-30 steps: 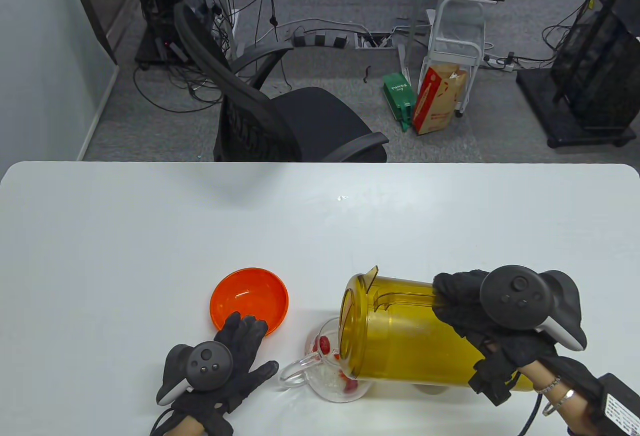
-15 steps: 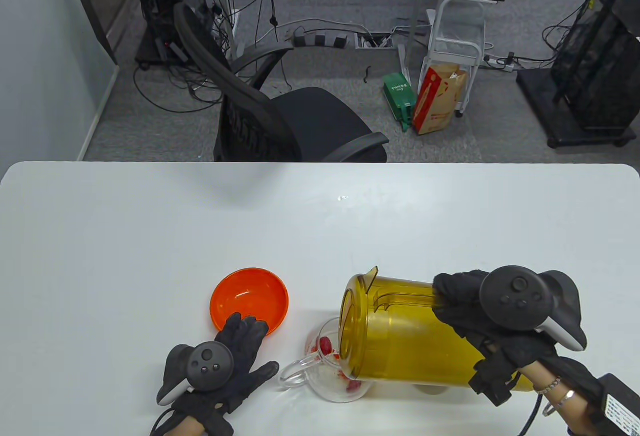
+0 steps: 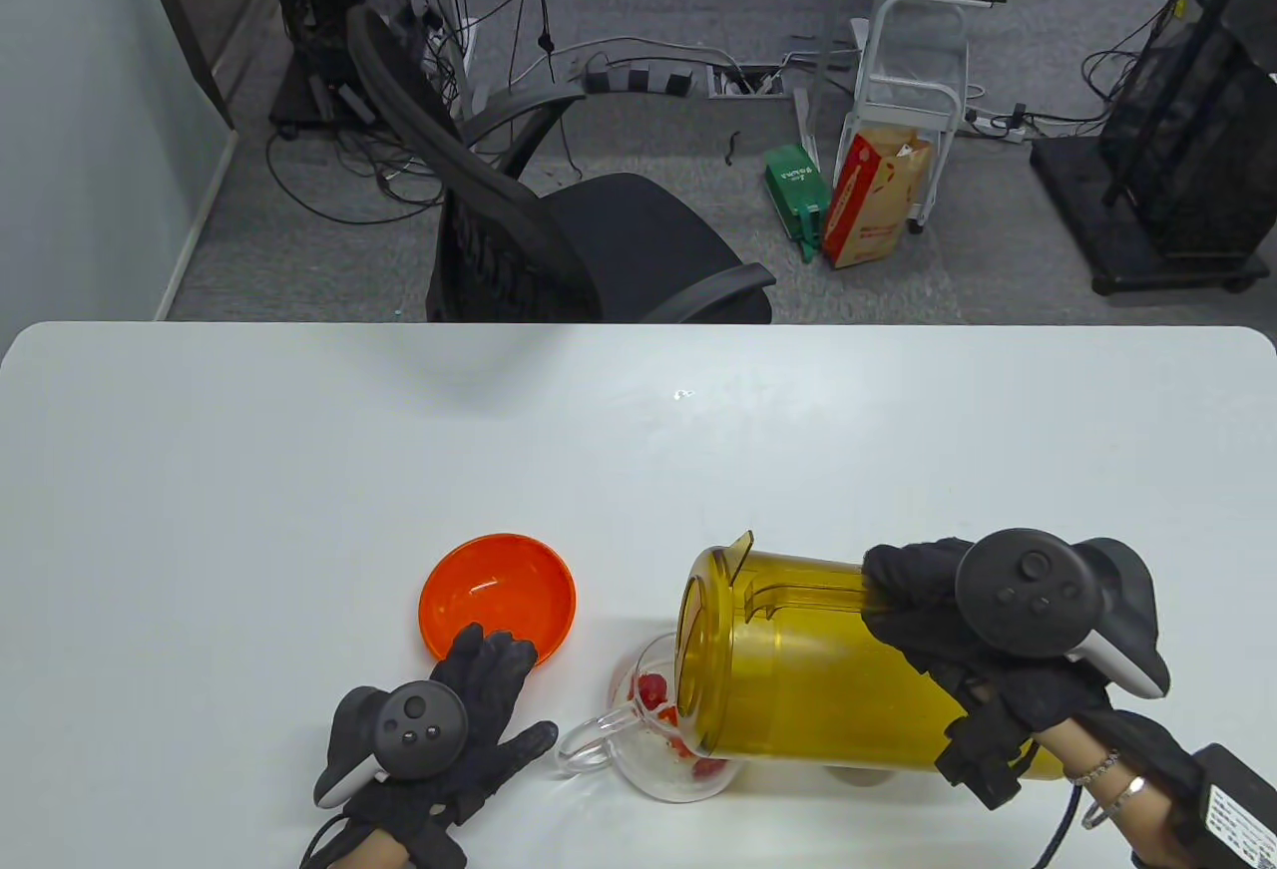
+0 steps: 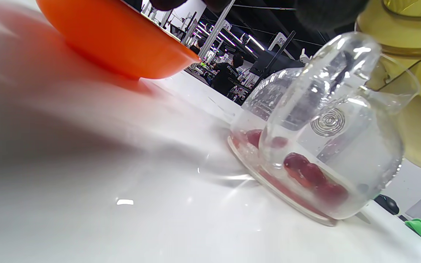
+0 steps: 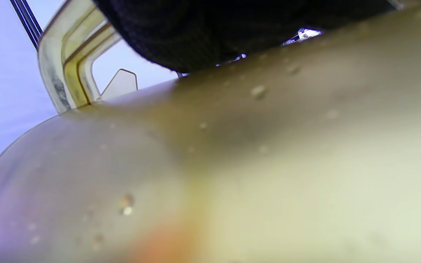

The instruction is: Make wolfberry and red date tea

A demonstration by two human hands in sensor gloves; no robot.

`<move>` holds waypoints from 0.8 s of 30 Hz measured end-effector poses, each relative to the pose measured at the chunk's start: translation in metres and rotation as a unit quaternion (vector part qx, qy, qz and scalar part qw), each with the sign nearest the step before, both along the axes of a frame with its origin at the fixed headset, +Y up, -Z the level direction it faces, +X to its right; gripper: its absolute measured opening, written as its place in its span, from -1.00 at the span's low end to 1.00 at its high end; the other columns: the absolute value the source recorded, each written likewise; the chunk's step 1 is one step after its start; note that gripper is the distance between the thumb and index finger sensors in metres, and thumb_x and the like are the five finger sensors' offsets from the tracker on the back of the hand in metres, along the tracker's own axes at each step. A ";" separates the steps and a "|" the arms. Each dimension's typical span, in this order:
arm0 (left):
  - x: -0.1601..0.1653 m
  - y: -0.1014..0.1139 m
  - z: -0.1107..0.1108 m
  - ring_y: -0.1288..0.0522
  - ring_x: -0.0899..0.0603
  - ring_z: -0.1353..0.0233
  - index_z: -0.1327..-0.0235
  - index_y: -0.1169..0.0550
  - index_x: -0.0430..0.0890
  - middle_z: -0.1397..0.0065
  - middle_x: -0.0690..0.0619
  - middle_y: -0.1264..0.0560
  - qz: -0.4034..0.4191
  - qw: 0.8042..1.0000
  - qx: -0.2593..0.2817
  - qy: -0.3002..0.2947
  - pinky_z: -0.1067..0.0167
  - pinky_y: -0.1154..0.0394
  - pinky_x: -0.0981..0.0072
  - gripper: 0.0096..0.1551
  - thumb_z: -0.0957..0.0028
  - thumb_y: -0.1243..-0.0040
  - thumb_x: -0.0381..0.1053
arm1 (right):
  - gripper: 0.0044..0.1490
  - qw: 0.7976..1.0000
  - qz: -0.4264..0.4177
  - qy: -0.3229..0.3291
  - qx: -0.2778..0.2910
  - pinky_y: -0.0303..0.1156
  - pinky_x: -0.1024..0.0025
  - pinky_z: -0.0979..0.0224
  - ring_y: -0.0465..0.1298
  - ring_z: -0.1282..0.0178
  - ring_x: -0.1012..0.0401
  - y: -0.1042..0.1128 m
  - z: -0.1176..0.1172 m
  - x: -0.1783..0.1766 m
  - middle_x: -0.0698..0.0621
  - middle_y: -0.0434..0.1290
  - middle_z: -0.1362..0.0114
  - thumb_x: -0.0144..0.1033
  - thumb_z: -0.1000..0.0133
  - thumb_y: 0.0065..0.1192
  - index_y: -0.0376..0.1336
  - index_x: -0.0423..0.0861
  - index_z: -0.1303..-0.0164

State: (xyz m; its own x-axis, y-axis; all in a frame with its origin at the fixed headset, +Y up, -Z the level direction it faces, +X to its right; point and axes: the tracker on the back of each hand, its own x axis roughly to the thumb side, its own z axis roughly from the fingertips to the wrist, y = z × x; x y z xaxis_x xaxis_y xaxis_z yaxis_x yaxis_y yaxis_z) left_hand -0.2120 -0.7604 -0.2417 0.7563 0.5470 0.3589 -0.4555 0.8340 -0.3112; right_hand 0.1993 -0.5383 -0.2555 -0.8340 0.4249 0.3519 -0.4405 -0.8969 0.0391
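Your right hand [image 3: 958, 630] grips the handle side of one translucent yellow plastic pitcher [image 3: 798, 669], a smooth cylinder tipped almost level, its open rim over the mouth of one clear glass teapot [image 3: 663, 739] (rounded, with a looped handle). Inside the teapot lie several glossy red dates [image 4: 307, 175]; I cannot count them exactly. Your left hand [image 3: 469, 709] rests flat on the white table [image 3: 299, 470], fingers spread, holding nothing, fingertips touching the edge of one shiny orange bowl [image 3: 497, 595], thumb just beside the teapot's handle.

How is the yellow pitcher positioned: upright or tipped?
Tipped: the yellow pitcher lies nearly sideways in the right hand, its mouth over the glass teapot.
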 end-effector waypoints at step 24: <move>0.000 0.000 0.000 0.22 -0.46 -0.67 -0.66 -0.03 -0.19 -0.75 -0.34 0.01 -0.001 1.000 -0.001 0.001 -0.47 0.11 -0.35 -0.01 -0.23 0.04 0.39 | -0.64 1.000 0.002 0.003 -0.003 0.34 -0.22 -0.21 0.47 0.20 -0.05 0.001 -0.001 -0.001 -0.22 0.53 0.25 -0.35 -0.12 0.46 0.43 -0.26 -0.02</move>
